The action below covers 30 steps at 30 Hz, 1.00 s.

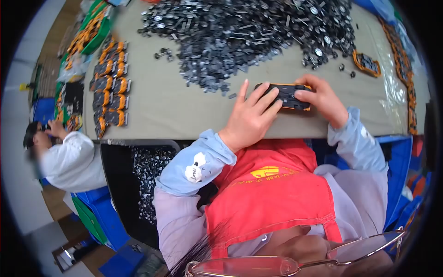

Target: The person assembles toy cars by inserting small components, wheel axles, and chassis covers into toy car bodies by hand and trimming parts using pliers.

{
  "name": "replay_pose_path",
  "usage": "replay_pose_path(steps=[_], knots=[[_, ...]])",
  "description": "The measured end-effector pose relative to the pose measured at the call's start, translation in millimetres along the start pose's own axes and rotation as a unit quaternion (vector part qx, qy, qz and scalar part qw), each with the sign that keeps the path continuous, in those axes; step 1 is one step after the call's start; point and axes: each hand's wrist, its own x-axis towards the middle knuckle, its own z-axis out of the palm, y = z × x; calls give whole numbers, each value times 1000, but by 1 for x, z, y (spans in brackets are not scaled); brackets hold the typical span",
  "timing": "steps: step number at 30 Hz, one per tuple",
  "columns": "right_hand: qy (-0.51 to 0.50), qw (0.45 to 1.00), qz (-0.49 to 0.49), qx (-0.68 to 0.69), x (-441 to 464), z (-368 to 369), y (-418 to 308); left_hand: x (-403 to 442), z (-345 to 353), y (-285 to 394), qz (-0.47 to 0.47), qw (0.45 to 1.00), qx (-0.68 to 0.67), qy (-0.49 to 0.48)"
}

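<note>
A black and orange toy-car part (288,96) lies underside up at the table's front edge, between my two hands. My right hand (320,96) grips its right end, with the thumb on top and the fingers curled round the far side. My left hand (253,113) rests over its left end with spread fingers, their tips touching the black surface. Beyond them spreads a heap of small dark parts (221,51), with wheels and thin metal axles among them. Another orange and black part (367,63) sits to the right of the heap, near two small wheels (347,70).
Rows of orange and black parts (110,87) stand at the table's left; more line its right edge (400,55). A black bin (122,184) of small metal pieces is below the table, left of my lap. A co-worker (71,159) sits at far left.
</note>
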Motion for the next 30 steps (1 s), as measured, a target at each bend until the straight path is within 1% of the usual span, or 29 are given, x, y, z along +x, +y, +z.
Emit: replay_pose_path(steps=[1, 3, 4, 5, 6, 7, 9, 10, 11, 12, 13, 14, 15, 17, 18, 21, 22, 23, 25, 26, 27, 28, 29, 30], knots=[[7, 999, -12, 35, -6, 2, -3, -8, -2, 0, -69, 995, -37, 60], [32, 993, -30, 106, -16, 11, -3, -32, -8, 6, -199, 957, -107, 182], [45, 992, -41, 114, -20, 20, -8, -35, -10, 14, -366, 866, -286, 185], [44, 990, -55, 125, -20, 33, -14, -31, -15, 17, -434, 777, -426, 160], [14, 991, -56, 123, -19, 46, -15, -28, -19, 20, -482, 664, -554, 143], [-12, 991, -55, 118, -16, 60, -18, -34, -3, 21, -455, 616, -607, 214], [-59, 985, -101, 127, -11, 88, -27, -43, -22, 15, -452, 535, -669, 250], [-68, 983, -117, 127, -12, 96, -32, -52, -37, 9, -432, 557, -661, 257], [-68, 984, -140, 92, -10, 97, -33, -63, -53, -1, -413, 578, -655, 260], [-64, 984, -160, 56, -8, 94, -31, -75, -71, -15, -434, 596, -621, 264], [-55, 983, -177, 21, -6, 89, -28, -93, -82, -38, -457, 595, -603, 273], [-46, 985, -165, 25, -5, 85, -26, -112, -94, -62, -467, 630, -548, 290], [-47, 988, -140, 32, -3, 79, -21, -130, -106, -90, -514, 625, -513, 285], [-49, 994, -89, 49, 3, 72, -5, -160, -128, -134, -589, 637, -427, 255], [-53, 992, -108, 35, 8, 73, 0, -163, -139, -144, -618, 635, -399, 237], [-35, 994, -105, 12, 11, 72, 8, -167, -146, -151, -611, 620, -399, 290], [-37, 993, -110, 13, 13, 71, 10, -166, -157, -146, -590, 602, -428, 325], [-39, 993, -112, 15, 13, 69, 12, -176, -171, -151, -568, 608, -434, 344], [-45, 993, -112, 14, 13, 67, 16, -211, -202, -182, -570, 611, -367, 409], [-48, 993, -111, 10, 13, 66, 18, -226, -222, -188, -565, 637, -314, 420], [-49, 992, -112, 8, 13, 66, 17, -241, -240, -202, -612, 617, -242, 431], [-45, 993, -113, 5, 14, 67, 15, -250, -257, -211, -609, 587, -280, 453], [-40, 993, -112, 2, 14, 69, 13, -277, -267, -240, -621, 590, -249, 453], [-32, 994, -109, 0, 12, 72, 14, -298, -270, -265, -632, 576, -228, 466]])
